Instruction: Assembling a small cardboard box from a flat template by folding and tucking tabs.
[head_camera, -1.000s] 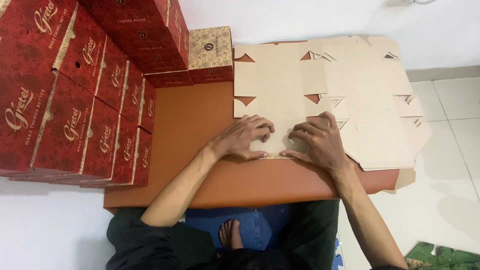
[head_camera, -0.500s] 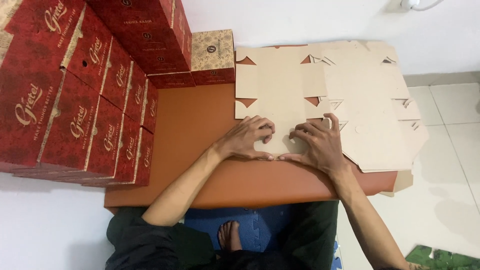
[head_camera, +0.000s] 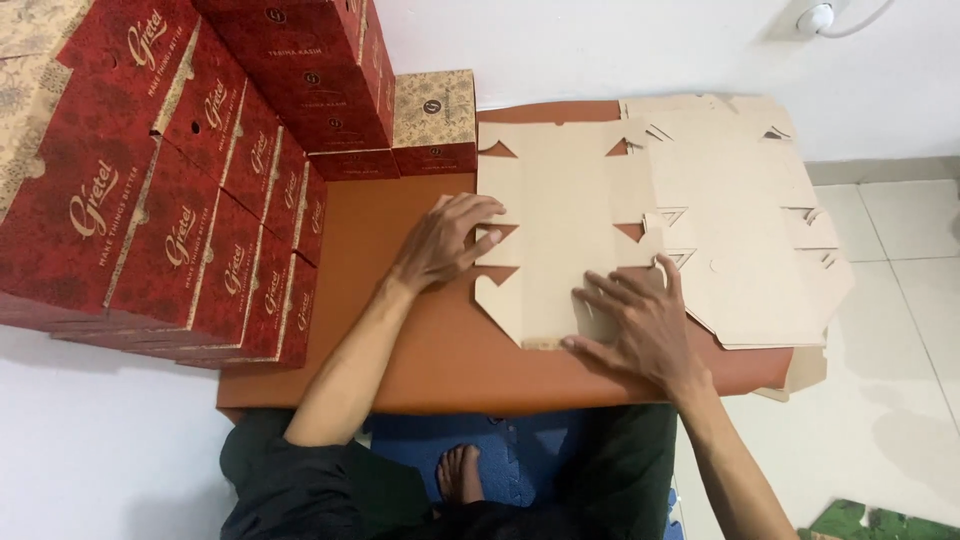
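Cardboard (head_camera: 560, 215), a flat unfolded box blank with notched flaps, is spread on the brown table (head_camera: 400, 340), and every place here is given from that blank. It lies toward the far right part of the table top, its long side running away from the person.

The left hand (head_camera: 445, 240) is laid at the blank's left edge, fingers spread and bent a little, the fingertips resting on the side flaps there. Nothing is gripped; the sheet is only pressed or touched. The right hand (head_camera: 635, 325) is placed flat on the blank's near right corner, fingers wide apart and palm down, closed on nothing.

To the right of the blank, and partly under its edge, a stack of further flat blanks (head_camera: 745, 230) is seen, overhanging the table on that side. To the left of the blank, well apart across bare table, a wall of red folded boxes (head_camera: 190, 190) is piled in rows. Beyond the blank's far left corner, just beside it, a smaller box with a patterned tan top (head_camera: 433, 120) is set against the red pile.

Nearer than the blank, below the table edge, a bare foot (head_camera: 462, 472) is seen on a blue mat (head_camera: 420, 450).
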